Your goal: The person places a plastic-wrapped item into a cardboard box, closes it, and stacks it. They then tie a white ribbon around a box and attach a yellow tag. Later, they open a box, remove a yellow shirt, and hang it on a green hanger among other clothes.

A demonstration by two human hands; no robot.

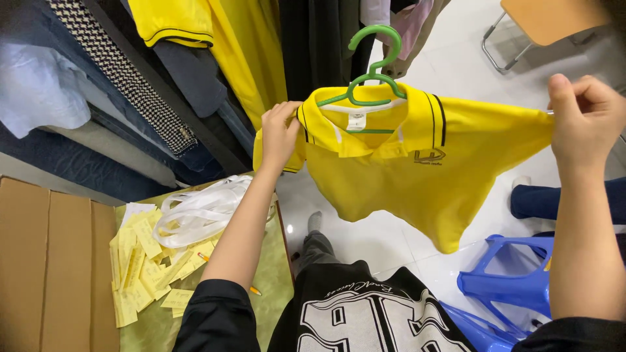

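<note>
While I hold the yellow polo [398, 169] spread out in front of me, it already hangs on the green hanger [368, 78], whose arms sit inside the collar with the hook standing free above it. So, as I judge it, the hanging itself is done; what looks unfinished is the straightening, since the body of the polo droops in a slack curve below the chest and its lower hem is bunched to one side.

My left hand [279, 133] is closed on the polo's near shoulder, fingers curled over the striped sleeve edge, just beside the hanger's end. My right hand [583, 120] is closed in a pinch on the tip of the far sleeve, pulling it out to the side, well apart from the hanger. The polo stretches between the two hands, at chest height above the white floor [391, 241].

Below my left arm lies a table [274, 274] with a heap of yellow slips [140, 267] and a loose coil of white straps [199, 208]. Behind the polo, other clothes [195, 52] hang close together. A blue stool [508, 274] stands near my right elbow.
</note>
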